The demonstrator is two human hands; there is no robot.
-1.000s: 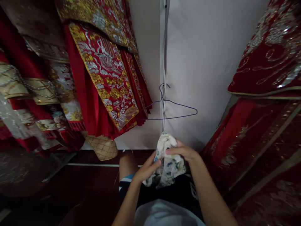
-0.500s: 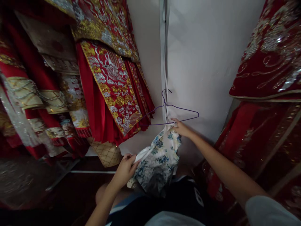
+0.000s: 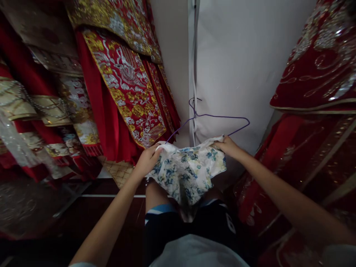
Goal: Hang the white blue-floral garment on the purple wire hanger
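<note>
A white garment point(image 3: 189, 167) with blue and yellow flower print is stretched between my two hands, its lower part drooping over my lap. My left hand point(image 3: 148, 159) is closed on its upper left edge. At the upper right corner, my right hand point(image 3: 227, 146) grips the cloth, fingers partly hidden behind it. The thin purple hanger point(image 3: 222, 116) hangs by its hook against the wall, just behind the garment. Cloth covers the hanger's lower bar, so I cannot tell whether the garment is fastened to it.
Red costumes point(image 3: 128, 78) with gold and silver embroidery hang at the left. On the right hang more dark red, sequinned garments point(image 3: 311, 81). A white strap point(image 3: 194, 74) runs down the pale wall point(image 3: 236, 55). A metal rack bar point(image 3: 114, 195) lies low at the left.
My left hand has risen with its side of the garment, and my right hand has moved right. The garment's top edge is now spread wide across the hanger's lower part.
</note>
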